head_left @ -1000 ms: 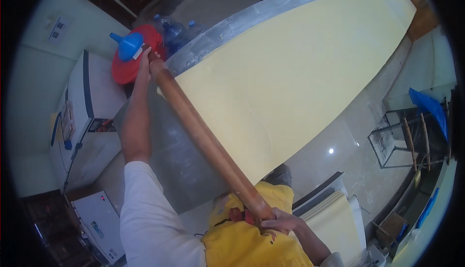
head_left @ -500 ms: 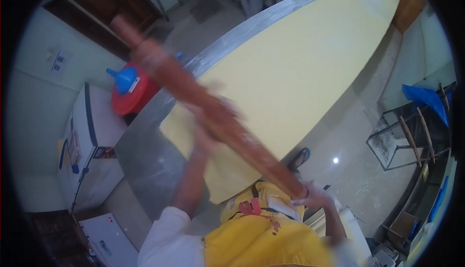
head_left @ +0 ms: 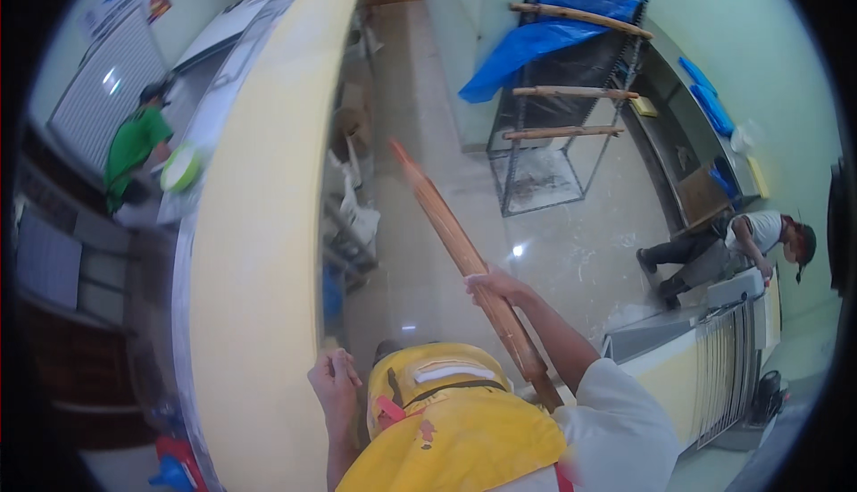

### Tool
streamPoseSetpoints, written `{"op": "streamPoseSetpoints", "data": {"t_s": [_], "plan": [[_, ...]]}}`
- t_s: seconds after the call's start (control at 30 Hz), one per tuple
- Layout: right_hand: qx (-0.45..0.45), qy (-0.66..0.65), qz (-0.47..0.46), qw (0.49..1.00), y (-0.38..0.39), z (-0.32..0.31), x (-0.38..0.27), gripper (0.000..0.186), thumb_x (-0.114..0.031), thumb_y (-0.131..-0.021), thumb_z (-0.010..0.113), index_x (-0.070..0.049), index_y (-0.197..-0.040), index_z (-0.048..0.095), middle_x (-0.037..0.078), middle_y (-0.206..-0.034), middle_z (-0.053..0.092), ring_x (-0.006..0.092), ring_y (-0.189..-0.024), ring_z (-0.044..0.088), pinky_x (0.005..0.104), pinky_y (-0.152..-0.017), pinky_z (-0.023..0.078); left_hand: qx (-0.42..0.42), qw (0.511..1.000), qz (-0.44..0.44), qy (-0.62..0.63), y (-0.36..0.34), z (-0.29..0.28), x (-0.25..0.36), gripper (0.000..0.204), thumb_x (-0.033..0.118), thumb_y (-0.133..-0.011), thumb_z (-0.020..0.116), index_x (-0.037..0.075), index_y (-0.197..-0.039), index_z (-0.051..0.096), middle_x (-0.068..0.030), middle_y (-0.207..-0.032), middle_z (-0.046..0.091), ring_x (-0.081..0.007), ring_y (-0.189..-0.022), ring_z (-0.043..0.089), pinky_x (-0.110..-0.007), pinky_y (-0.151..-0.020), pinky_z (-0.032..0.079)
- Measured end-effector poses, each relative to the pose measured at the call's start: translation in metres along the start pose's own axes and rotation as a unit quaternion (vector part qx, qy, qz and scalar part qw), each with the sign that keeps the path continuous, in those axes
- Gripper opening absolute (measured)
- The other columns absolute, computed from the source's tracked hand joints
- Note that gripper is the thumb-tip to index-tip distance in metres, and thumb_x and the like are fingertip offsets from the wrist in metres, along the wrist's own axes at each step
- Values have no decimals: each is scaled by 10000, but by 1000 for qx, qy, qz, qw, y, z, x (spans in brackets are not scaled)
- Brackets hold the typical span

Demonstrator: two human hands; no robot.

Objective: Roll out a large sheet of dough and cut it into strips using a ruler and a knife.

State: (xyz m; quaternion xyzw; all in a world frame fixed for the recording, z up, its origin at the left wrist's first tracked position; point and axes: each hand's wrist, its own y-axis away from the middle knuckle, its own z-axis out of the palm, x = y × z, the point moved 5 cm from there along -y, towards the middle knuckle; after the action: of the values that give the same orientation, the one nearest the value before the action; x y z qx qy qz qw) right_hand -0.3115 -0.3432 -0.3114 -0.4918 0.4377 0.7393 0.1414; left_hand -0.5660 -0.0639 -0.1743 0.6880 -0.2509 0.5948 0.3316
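Note:
My right hand (head_left: 491, 288) grips a long wooden rolling pin (head_left: 431, 213) around its middle; the pin slants from beside my yellow apron (head_left: 446, 421) out over the floor. My left hand (head_left: 336, 376) is beside the near right edge of a long pale yellow dough sheet (head_left: 250, 224), its fingers curled with nothing visible in them. The sheet lies along a metal-topped table (head_left: 183, 331) on my left, with a bright green bowl (head_left: 181, 167) on its far side.
A person in green (head_left: 134, 148) bends beside the table. A metal rack (head_left: 500, 179) with wooden rods and blue plastic (head_left: 580, 41) stands ahead right. Another person (head_left: 759, 235) leans over a machine (head_left: 732, 291) with pale sheets at right. A tiled floor aisle (head_left: 411, 90) runs ahead.
The view has swung round, putting the dough table on my left. My left hand has let go of the pin, which my right hand alone now carries, pointing away from me.

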Motion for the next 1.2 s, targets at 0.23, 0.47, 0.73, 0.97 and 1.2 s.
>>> {"op": "streamPoseSetpoints", "data": {"t_s": [0.23,0.47,0.73,0.97,1.2], "plan": [[261,-218,106,934,-66,-241,78,444,-314,-856,721,15,-1084,530,139,-822,633,257,-663,665,387,-565,578,-86,981,114,-131,-181,141,-24,270,59,-909,662,19,-1172,613,-74,-1021,623,-106,-833,599,-255,-704,505],[406,-408,-116,810,-98,-409,-104,464,-383,-877,691,-38,-1105,480,143,-844,609,254,-704,647,390,-608,575,-299,869,269,-290,-429,495,-27,420,327,-913,679,107,-1264,615,-258,-1433,444,-402,-1370,375,-472,-1132,315],[451,-439,-300,717,-87,-492,-292,458,-303,-928,659,41,-1179,490,164,-1015,597,271,-934,642,420,-874,563,-363,832,229,-352,-528,855,11,704,564,-805,712,201,-1386,551,-231,-1637,-21,-452,-1498,-56,-665,-1148,119],[464,-424,-345,697,-130,-603,-363,460,-313,-950,644,67,-1168,507,165,-1044,601,284,-970,633,436,-934,547,-314,771,298,-466,-569,926,-28,861,545,-803,702,38,-1441,424,-186,-1636,29,-423,-1499,-54,-702,-1121,84],[432,-422,-374,704,-185,-704,-432,417,-286,-959,640,62,-1143,501,173,-1017,601,296,-966,635,427,-889,559,-629,693,285,-209,-390,939,20,698,374,-864,706,-4,-1392,447,-289,-1350,491,-417,-1257,478,-481,-1089,364]]}}
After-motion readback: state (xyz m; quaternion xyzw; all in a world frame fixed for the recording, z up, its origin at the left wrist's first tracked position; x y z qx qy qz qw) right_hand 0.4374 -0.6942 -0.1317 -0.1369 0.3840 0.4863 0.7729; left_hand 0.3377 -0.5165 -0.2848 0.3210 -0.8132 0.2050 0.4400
